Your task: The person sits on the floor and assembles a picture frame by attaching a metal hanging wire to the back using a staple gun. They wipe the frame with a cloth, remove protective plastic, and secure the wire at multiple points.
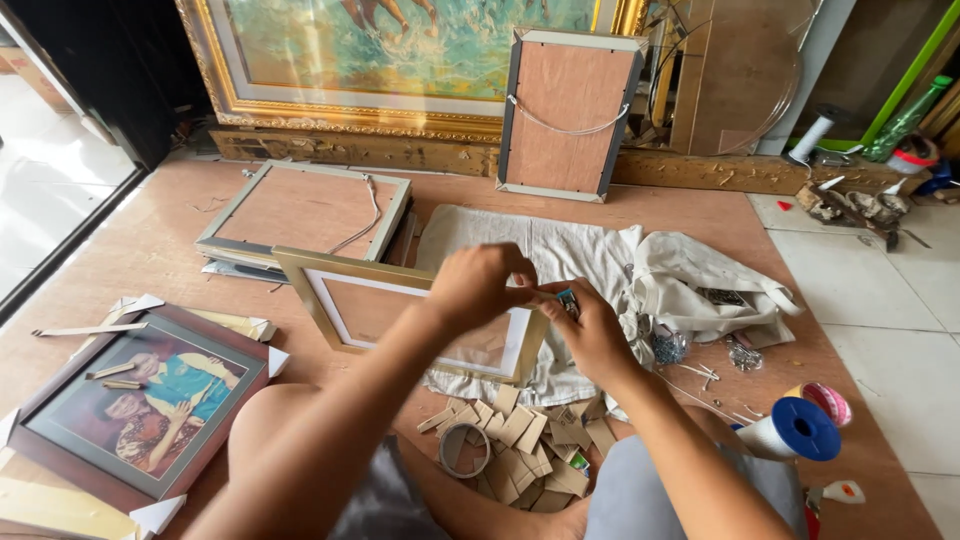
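Note:
My left hand and my right hand meet over the right corner of a gold picture frame with a white inner border, lying on the wooden floor. My right hand pinches a small dark object between its fingers. My left hand's fingertips close on the same spot, touching it. A white cloth lies under the frame's right side. Below my hands sits a pile of small cardboard corner pieces and a roll of tape.
A framed portrait lies at lower left. Stacked frames lie face down behind. A frame back leans on a large gilt painting. A blue-ended spool, a beige bag and small hardware lie right.

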